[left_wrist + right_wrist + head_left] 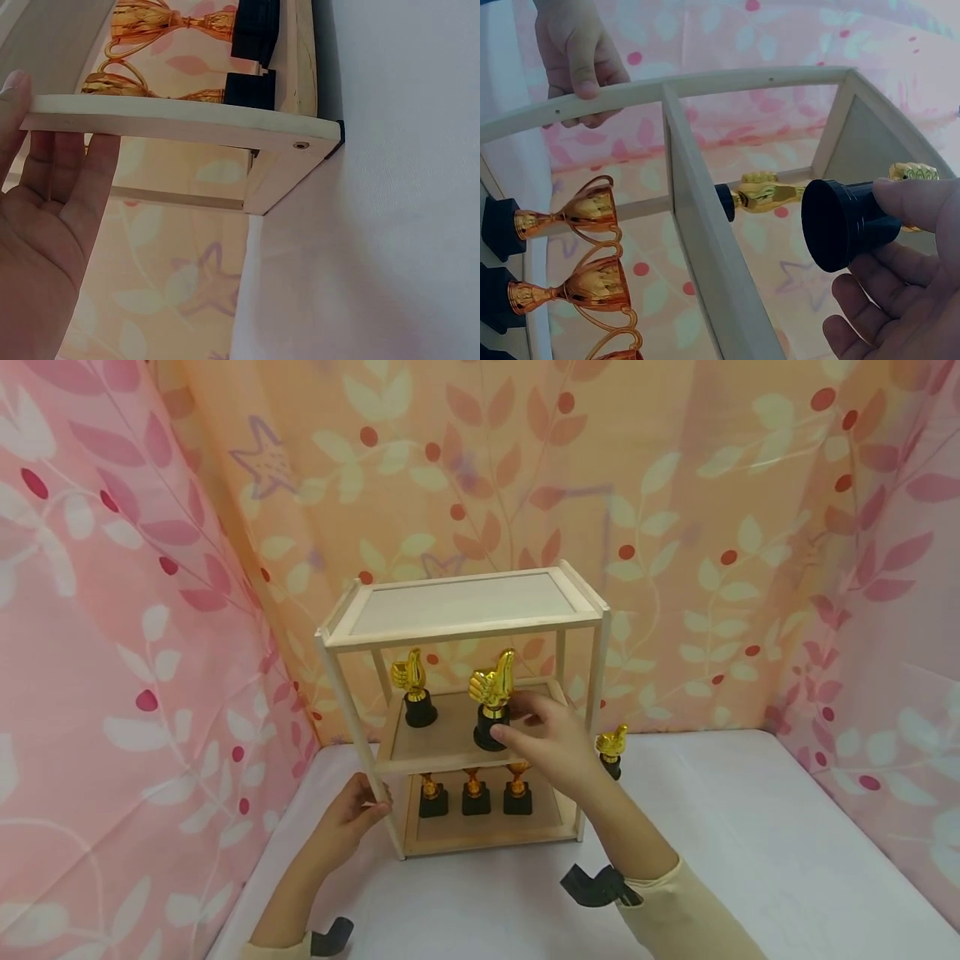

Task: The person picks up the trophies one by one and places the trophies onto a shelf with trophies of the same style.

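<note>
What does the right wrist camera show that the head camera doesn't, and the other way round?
Only the right wrist view shows the underside of the black base of the held thumbs-up trophy, and whole bowls on two cup trophies.

Only the head view shows a third thumbs-up trophy beside the rack, and the beige right sleeve.

Both show the left hand gripping the rack, the right hand holding its trophy, and another thumbs-up trophy on the middle shelf.
</note>
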A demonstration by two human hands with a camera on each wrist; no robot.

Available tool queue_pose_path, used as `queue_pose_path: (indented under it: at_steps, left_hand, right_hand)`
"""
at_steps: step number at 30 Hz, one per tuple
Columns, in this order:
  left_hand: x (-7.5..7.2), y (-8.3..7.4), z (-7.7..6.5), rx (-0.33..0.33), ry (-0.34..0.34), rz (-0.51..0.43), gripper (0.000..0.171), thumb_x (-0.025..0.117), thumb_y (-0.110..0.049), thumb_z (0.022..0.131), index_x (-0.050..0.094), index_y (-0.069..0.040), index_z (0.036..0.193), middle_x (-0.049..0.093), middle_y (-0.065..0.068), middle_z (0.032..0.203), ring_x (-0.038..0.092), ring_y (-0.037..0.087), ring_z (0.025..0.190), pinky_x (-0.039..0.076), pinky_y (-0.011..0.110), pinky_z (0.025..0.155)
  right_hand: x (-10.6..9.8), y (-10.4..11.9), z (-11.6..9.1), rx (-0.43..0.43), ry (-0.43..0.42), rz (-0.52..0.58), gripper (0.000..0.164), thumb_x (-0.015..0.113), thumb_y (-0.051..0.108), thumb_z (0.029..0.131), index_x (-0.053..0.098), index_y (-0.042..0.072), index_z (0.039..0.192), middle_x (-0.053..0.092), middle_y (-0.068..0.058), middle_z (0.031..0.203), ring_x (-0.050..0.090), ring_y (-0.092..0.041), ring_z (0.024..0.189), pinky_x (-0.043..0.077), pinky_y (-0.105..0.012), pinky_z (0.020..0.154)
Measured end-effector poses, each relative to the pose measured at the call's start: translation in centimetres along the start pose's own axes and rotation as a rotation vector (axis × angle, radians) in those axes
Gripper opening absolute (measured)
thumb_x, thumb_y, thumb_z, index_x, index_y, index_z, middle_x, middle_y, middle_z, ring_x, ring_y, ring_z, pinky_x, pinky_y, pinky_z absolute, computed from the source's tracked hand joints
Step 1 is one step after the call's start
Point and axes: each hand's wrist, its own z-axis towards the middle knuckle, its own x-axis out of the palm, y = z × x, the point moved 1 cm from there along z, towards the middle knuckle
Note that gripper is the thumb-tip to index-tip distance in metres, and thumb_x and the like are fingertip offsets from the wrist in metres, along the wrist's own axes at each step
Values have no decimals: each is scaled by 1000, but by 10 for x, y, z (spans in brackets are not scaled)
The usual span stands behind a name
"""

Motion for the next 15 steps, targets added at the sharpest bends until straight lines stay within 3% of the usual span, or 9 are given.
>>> queue_pose_path:
  at_steps: [8, 15]
  left_hand:
    - [1, -2, 1, 7, -14, 23, 22, 63, 1, 99, 48, 2, 115, 60, 16, 106, 62, 10, 98, 56, 22, 88]
    - [1, -3, 1, -23, -22, 39, 24, 64, -4, 99, 49, 2, 116, 60, 15, 106, 62, 10, 98, 56, 21, 88]
  right_hand:
    - [13, -2, 19, 35, 45, 25, 48, 77, 37, 92, 66, 15, 133, 70, 0, 119, 63, -20, 114, 48, -46, 103]
    - [26, -7, 35, 2, 43, 1, 46, 76, 29, 92, 66, 10, 133, 71, -6, 121, 65, -24, 111, 51, -46, 99]
